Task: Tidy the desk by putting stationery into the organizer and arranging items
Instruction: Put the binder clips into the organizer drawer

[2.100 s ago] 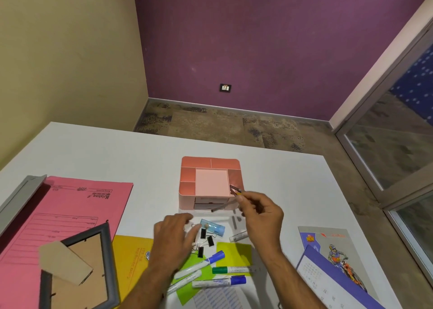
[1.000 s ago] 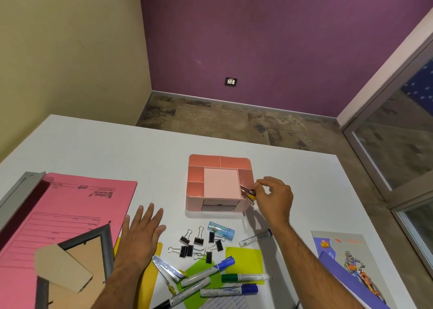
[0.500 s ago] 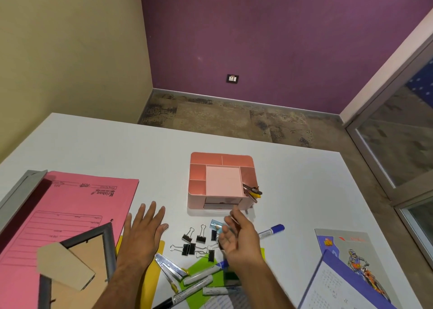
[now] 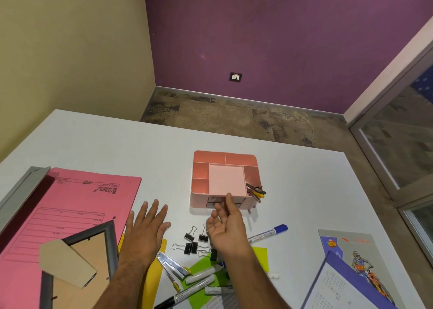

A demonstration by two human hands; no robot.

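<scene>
Organizer: pink desk organizer [image 4: 226, 177] sits mid-counter, just beyond both hands, drawer front facing the person; a few pens and a yellow-tipped tool [image 4: 256, 191] already poke out of its right-hand slot.
Right hand: right hand [image 4: 226, 230] hovers in front of the organizer's drawer face, palm turned up and leftward, fingers loosely spread, holding nothing.
Left hand: left hand [image 4: 146, 231] lies flat on the counter [image 4: 117, 140], fingers straight and splayed, left of the organizer and well clear of it, also empty.
Key relation: blue-capped marker [image 4: 268, 233] lies just right of the right hand, on the near side of the organizer, its long axis running low-left to high-right with the cap pointing away to the right; my read is the right hand is the nearer one and this is the likely next pick.
Also near: black binder clips [image 4: 194, 242] are scattered between the two hands, nearer than the organizer; more markers [image 4: 200, 278] and a metal stapler-like tool [image 4: 172, 265] lie on green and yellow paper closer still, partly under the right forearm.
In the way: nothing stands between marker and organizer; the pens leaning out of the right slot could crowd a new one going in.
Edges: pink file folder [image 4: 70, 205] and picture frame [image 4: 79, 262] far left of the organizer, calendar [image 4: 346, 280] far right.
</scene>
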